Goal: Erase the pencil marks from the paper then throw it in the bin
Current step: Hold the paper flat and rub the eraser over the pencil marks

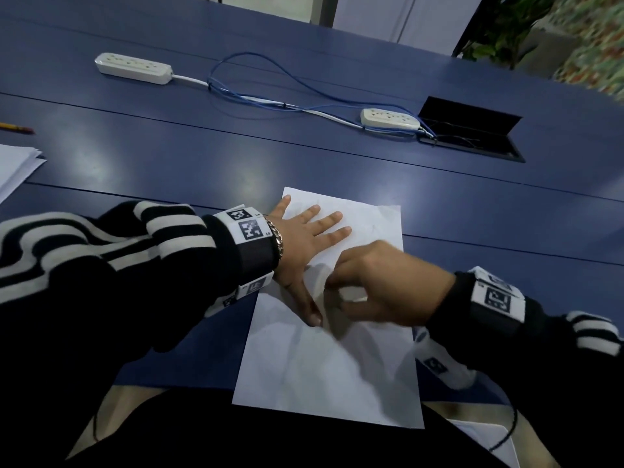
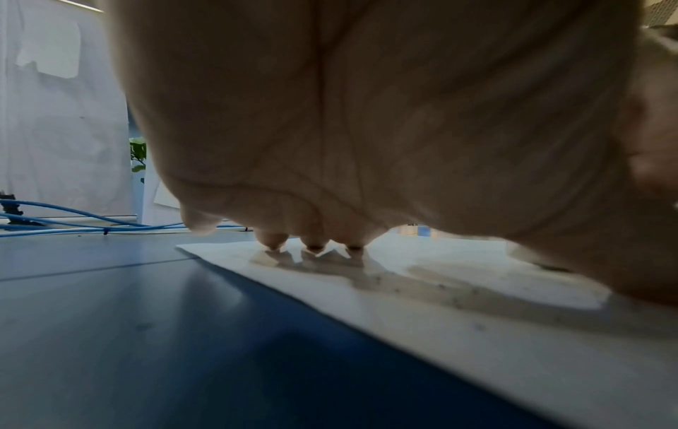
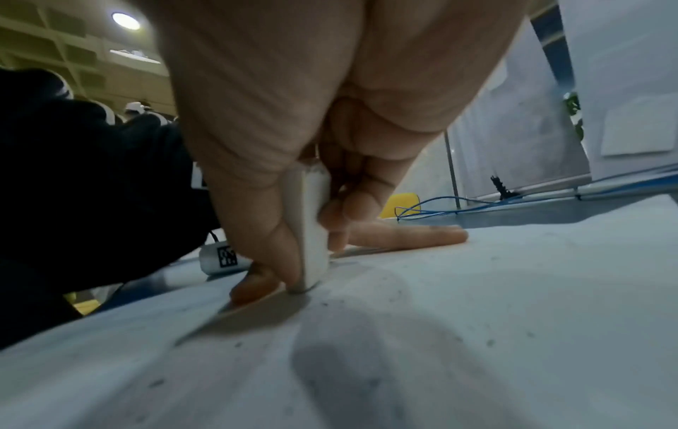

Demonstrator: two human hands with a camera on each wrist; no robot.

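Note:
A white sheet of paper (image 1: 324,363) lies on the blue table (image 1: 202,157) in front of me. My left hand (image 1: 304,238) lies flat on the sheet's upper part, fingers spread and straight, thumb stretched down the page. In the left wrist view its fingertips (image 2: 273,242) press the paper (image 2: 477,313). My right hand (image 1: 378,285) pinches a white eraser (image 1: 353,293) between thumb and fingers. The right wrist view shows the eraser (image 3: 313,229) standing on end, its lower corner touching the paper (image 3: 403,348). Dark eraser crumbs dot the sheet. No bin is in view.
A pencil (image 1: 17,127) lies at the far left, with a stack of white sheets (image 1: 15,167) below it. Two white power strips (image 1: 133,68) (image 1: 390,119) joined by blue cables (image 1: 270,96) cross the far table. An open black cable hatch (image 1: 472,130) sits at right.

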